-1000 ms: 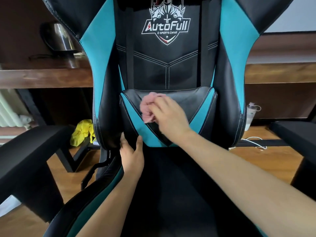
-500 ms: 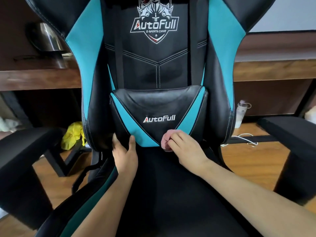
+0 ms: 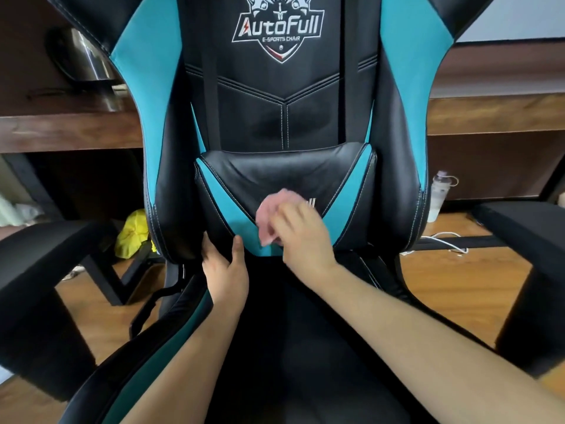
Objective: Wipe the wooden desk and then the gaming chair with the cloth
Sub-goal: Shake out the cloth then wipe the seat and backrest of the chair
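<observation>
Head view, looking down at a black and teal gaming chair [image 3: 284, 117] that fills the frame. My landmark is its lumbar cushion [image 3: 275, 175], set low on the backrest. The wooden desk [image 3: 489, 117] runs behind the cushion and above it, showing on both sides.

At the cushion's lower left corner the left hand [image 3: 224, 270] holds it steady, fingers tucked behind the corner and thumb in front, narrowly pinching it. The right hand [image 3: 302, 237] lies over the cushion's lower middle, its fingers curled round the pink cloth [image 3: 272, 215] and pressing it to the cushion's face.

What changed: half a second ago the cloth sat at the cushion's bottom edge with the printed name showing above it; now it has come back up and covers most of that name. I read this as up-and-down strokes, so the chair part of the job is under way, with the rest of the chair not yet done.

The cloth is bunched and blurred by motion. Its long axis runs roughly up and down the cushion's face, leaning slightly towards the cushion's upper right; I cannot tell any leading end.
</observation>
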Tool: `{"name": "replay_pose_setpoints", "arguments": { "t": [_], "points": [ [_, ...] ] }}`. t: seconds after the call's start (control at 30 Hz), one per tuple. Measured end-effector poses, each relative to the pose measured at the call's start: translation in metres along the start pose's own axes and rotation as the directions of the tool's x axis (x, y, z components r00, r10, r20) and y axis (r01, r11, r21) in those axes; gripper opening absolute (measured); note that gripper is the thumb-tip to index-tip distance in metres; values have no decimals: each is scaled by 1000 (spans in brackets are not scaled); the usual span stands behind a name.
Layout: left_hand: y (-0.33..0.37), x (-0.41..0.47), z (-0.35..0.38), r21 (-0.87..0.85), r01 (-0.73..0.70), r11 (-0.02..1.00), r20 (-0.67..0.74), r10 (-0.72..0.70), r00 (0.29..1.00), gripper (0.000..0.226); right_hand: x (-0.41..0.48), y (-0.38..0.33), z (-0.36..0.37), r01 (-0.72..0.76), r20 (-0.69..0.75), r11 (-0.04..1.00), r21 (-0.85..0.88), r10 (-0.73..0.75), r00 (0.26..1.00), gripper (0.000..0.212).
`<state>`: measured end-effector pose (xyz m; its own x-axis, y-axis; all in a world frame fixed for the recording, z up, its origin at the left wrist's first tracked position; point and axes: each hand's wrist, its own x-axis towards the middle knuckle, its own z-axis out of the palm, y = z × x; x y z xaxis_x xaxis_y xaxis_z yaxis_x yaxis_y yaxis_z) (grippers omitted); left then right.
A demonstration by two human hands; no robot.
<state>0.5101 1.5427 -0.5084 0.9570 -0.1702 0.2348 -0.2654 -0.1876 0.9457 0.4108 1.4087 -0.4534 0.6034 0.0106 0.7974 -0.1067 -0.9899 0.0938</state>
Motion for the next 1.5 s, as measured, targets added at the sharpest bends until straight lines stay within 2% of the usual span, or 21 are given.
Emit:
{"name": "replay_pose_setpoints", "arguments": {
  "t": [0.07, 0.1, 0.17, 0.2, 0.33, 0.4, 0.5, 0.63, 0.73, 0.8, 0.87, 0.9, 0.93, 0.97, 1.0, 1.03, 1.07, 1.13, 1.2, 1.27, 1.5],
  "points": [
    [1, -3, -2, -6, -5, 1000, -3, 5, 1000, 81, -19, -7, 9, 106, 153, 986, 129, -125, 980, 15],
    [2, -5, -2, -11, -12, 1000, 3, 12, 1000, 81, -29, -2, 11, 153, 161, 967, 204, -188, 969, 16],
    [3, -5, -4, -11, -6, 1000, 20, 7, 1000, 81, -50, 17, 5, 296, 264, 954, 36, -295, 918, 19],
    [2, -4, -5, -11, 1, 1000, 21, -1, 1000, 81, -58, 31, -2, 306, 312, 951, -36, -281, 908, 21],
    [5, -6, -5, -10, 16, 1000, 32, -15, 999, 82, -70, 74, -52, 283, 256, 946, -161, -237, 937, 18],
    [6, -6, -5, -6, 22, 1000, 28, -22, 999, 82, -56, 85, -72, 199, 162, 959, -203, -168, 972, 19],
    [5, -7, -6, -9, 49, 999, 43, -48, 998, 83, -28, 92, -89, 1, 5, 960, -281, 1, 1000, 43],
    [8, -11, -7, -62, 84, 995, 61, -80, 995, 82, -18, 79, -81, -281, -186, 917, -284, 235, 954, 47],
    [14, -14, -3, -160, 95, 983, 48, -88, 995, 80, -53, 44, -58, -370, -157, 902, -220, 342, 927, 48],
    [20, -21, 3, -214, 163, 963, 11, -165, 986, 78, -75, 19, -47, -453, 27, 878, -154, 462, 887, 52],
    [26, -27, 7, -264, 222, 939, -35, -240, 970, 79, -82, 4, -39, -580, 175, 808, -100, 588, 789, 48],
    [29, -28, 10, -312, 254, 916, -53, -284, 957, 79, -78, 0, -35, -701, 187, 712, -34, 694, 695, 43],
    [31, -28, 10, -382, 300, 874, -58, -347, 936, 77, -70, -4, -30, -853, 198, 512, 99, 830, 521, 39],
    [34, -28, 10, -471, 352, 809, -41, -419, 907, 73, -59, -9, -28, -943, 241, 188, 274, 936, 257, 40],
    [36, -27, 10, -557, 401, 727, 4, -480, 877, 68, -50, -14, -25, -894, 335, -166, 417, 942, -19, 43],
    [38, -27, 9, -627, 450, 636, 83, -519, 851, 61, -44, -20, -21, -764, 431, -406, 501, 883, -187, 47],
    [40, -25, 9, -671, 505, 543, 189, -533, 825, 52, -41, -24, -15, -649, 504, -518, 557, 832, -232, 50],
    [41, -21, 5, -677, 634, 373, 421, -510, 750, 41, -41, -27, -6, -446, 650, -634, 632, 747, -141, 59],
    [39, -16, 1, -650, 712, 267, 562, -462, 686, 52, -45, -21, -7, -392, 729, -668, 633, 684, 11, 50],
    [38, -14, -2, -658, 713, 244, 580, -440, 686, 55, -49, -14, -12, -422, 773, -669, 612, 618, 141, 34],
    [38, -11, -5, -685, 713, 148, 638, -350, 686, 37, -50, -6, -14, -296, 777, -724, 624, 535, 331, 39]
  ]
}}
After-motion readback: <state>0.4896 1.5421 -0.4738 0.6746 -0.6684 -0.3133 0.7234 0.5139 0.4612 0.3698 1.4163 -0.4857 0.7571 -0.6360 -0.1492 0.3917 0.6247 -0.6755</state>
